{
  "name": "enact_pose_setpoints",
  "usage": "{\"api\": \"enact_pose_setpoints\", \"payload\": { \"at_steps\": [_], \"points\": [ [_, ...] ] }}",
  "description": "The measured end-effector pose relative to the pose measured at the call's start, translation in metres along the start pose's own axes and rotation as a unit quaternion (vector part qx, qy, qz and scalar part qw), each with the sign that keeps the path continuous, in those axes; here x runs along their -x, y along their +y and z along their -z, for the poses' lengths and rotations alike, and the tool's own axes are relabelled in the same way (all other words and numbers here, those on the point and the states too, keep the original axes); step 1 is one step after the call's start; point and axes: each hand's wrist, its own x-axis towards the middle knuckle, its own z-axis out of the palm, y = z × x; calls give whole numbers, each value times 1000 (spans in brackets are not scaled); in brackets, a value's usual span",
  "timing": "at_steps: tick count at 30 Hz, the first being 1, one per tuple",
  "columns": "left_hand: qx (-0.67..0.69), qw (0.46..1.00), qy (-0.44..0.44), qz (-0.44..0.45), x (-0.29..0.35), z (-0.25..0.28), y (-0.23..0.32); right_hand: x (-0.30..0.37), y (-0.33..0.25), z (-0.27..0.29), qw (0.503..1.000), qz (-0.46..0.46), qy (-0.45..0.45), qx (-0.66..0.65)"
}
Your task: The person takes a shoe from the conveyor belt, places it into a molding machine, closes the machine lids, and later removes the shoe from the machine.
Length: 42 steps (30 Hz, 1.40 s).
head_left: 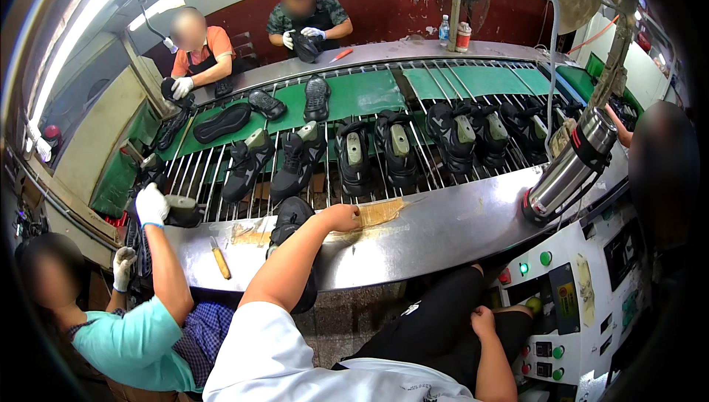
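My left arm reaches across the metal ledge (428, 239). At its end my left hand (340, 217) rests with curled fingers beside a strip of brown tape (382, 212), and nothing shows in it. Under that forearm a black shoe (293, 214) lies on the ledge, partly hidden. Low at my right, my right hand (483, 321) lies loosely closed by my thigh, with no object visible in it. Beyond the ledge, several black shoes with grey-green lasts, one of them a shoe (353, 157) straight ahead, stand on the metal rods of a conveyor (258, 180).
A wooden-handled tool (220, 260) lies on the ledge at left. A steel flask (569, 166) stands at right, above a control panel (591, 284) with buttons. At left a gloved co-worker (125, 335) handles a shoe; two more work across the conveyor. Another person (661, 173) is at far right.
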Motion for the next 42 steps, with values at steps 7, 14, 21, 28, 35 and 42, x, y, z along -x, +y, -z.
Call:
{"api": "enact_pose_setpoints", "payload": {
  "at_steps": [7, 14, 21, 28, 35, 42],
  "points": [
    [22, 1000, 7, 5, 8, 9, 10, 8, -14, 6, 999, -25, -14, 35],
    [23, 998, 18, -47, -4, 16, 39, 26, -14, 27, 991, 62, 90, -74],
    [58, 996, 59, 40, -18, -20, 36, 123, -43, 177, 842, 284, 459, -13],
    [-58, 918, 385, 75, -24, -99, 45, 190, 99, 367, 690, 27, 700, 183],
    [-41, 899, 402, 169, 16, -141, 45, 186, 152, 548, 762, -328, 547, 115],
    [24, 893, 421, 154, 43, -136, 122, 177, 185, 610, 790, -413, 452, 18]
  ]
}}
